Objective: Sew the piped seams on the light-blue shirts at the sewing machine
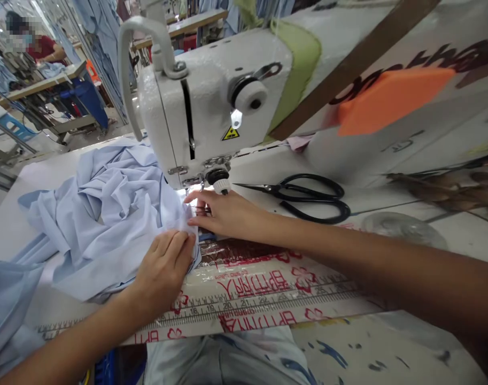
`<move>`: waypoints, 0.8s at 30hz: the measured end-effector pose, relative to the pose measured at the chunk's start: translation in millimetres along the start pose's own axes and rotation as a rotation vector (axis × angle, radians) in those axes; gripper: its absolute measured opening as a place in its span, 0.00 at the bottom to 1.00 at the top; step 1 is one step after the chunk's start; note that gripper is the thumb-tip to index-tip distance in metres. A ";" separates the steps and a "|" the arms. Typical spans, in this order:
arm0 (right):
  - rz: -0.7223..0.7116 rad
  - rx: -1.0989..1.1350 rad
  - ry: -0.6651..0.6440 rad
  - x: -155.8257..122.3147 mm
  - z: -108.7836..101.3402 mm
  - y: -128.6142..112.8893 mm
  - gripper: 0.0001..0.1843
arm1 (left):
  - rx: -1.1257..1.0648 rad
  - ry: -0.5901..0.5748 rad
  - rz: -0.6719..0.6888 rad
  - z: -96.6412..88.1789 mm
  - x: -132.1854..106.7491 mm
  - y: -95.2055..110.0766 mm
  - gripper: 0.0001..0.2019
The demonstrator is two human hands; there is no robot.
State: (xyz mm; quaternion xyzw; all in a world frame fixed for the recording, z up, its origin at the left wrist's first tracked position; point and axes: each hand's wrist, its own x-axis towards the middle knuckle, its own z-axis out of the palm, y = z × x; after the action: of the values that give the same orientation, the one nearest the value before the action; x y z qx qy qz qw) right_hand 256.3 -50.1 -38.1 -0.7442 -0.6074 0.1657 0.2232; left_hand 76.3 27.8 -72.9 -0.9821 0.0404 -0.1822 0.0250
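Observation:
Light blue fabric [119,198] lies bunched on the table to the left of the needle area of a white sewing machine [203,101]. My left hand [165,267] is closed on the near right edge of this fabric, its fingertips pressed together on the cloth. Close to the needle, my right hand [223,214] reaches in from the right, thumb and forefinger apart at the fabric's edge. Its other fingers are partly hidden under the machine head. Whether the right fingers pinch any cloth is not clear.
Black-handled scissors [311,195] lie behind my right forearm. A printed ruler strip [244,305] runs along the table's front edge under clear film. An orange piece [392,101] sticks to the machine arm. A person [43,48] sits at another table, far left.

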 end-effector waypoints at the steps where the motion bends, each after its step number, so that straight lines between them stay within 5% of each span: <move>1: -0.015 0.005 -0.031 0.9 -1.1 0.0 0.24 | -0.007 0.005 0.009 -0.3 -0.1 -0.3 0.16; 3: -0.069 -0.013 -0.090 2.3 -3.6 0.3 0.26 | -0.021 -0.006 0.023 -3.2 0.0 -0.9 0.16; 6: -0.126 -0.099 -0.155 5.5 -5.7 0.8 0.14 | -0.080 -0.107 0.008 -12.2 1.0 -0.9 0.20; 10: 0.009 -0.143 -0.131 10.7 -2.5 0.6 0.13 | -0.154 -0.223 -0.048 -20.1 5.1 -0.8 0.25; 16: 0.023 -0.205 -0.081 17.1 3.4 4.3 0.16 | -0.137 -0.041 -0.054 -3.9 14.2 -7.4 0.08; 24: 0.032 -0.147 -0.119 16.4 -1.6 9.0 0.13 | 0.137 0.038 0.199 -5.3 16.9 -9.8 0.08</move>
State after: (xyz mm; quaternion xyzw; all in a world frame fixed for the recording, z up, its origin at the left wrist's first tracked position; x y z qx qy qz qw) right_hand 268.0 -35.7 -41.2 -0.7572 -0.6179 0.1681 0.1288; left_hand 90.8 35.9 -61.3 -0.9656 0.1256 -0.1995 0.1094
